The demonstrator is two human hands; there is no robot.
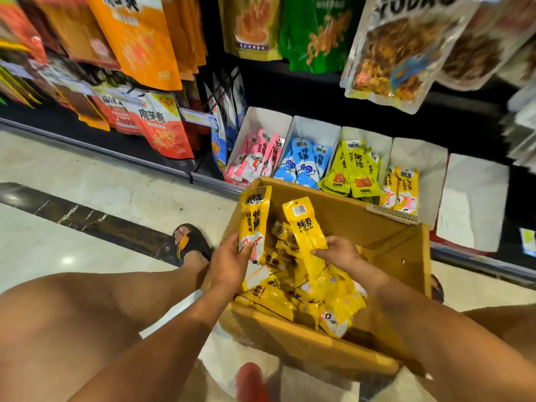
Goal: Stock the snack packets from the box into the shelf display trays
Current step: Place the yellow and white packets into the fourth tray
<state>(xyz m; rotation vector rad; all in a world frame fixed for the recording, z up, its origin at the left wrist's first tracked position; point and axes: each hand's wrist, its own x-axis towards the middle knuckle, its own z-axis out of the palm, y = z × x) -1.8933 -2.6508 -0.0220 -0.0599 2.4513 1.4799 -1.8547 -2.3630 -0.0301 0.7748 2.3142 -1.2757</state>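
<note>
An open cardboard box (pixel 400 250) sits on the floor before the shelf, holding several yellow snack packets (pixel 307 294). My left hand (pixel 229 265) grips a yellow packet (pixel 254 216) upright above the box's left side. My right hand (pixel 339 252) pinches another yellow packet (pixel 306 224), back side up, over the box's middle. Behind the box stand white display trays: a pink-packet tray (pixel 261 120), a blue-packet tray (pixel 316 129), a green-yellow tray (pixel 365 137), a yellow-packet tray (pixel 420 158) and a tray (pixel 475 198) with no packets visible in it.
Large snack bags (pixel 136 39) hang from pegs above and to the left of the trays. My bare legs flank the box; a sandalled foot (pixel 188 242) rests on the tiled floor (pixel 87 175) left of it. The shelf's metal base rail (pixel 130 158) runs along the floor.
</note>
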